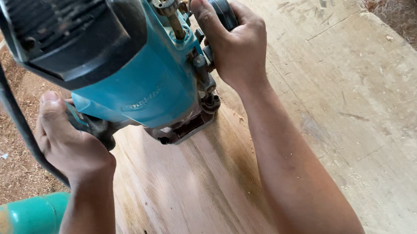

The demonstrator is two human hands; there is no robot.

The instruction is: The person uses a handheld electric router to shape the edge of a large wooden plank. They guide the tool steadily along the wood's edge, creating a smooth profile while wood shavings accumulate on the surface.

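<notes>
— How far is the work on the board?

— I judge it is in the middle. I see the teal router [118, 64] standing with its base on the reddish wooden board [189, 190], which lies on the counter [371, 97]. The left hand [70, 144] is clenched around the left handle, and the right hand [235, 45] is grasping the black knob on the other side.

— Is there any cut visible?

— No, I cannot tell. The near part of the board looks smooth, and the base hides the bit. Sawdust [9, 177] covers the floor, and a black cable [4, 95] hangs at the left.
</notes>
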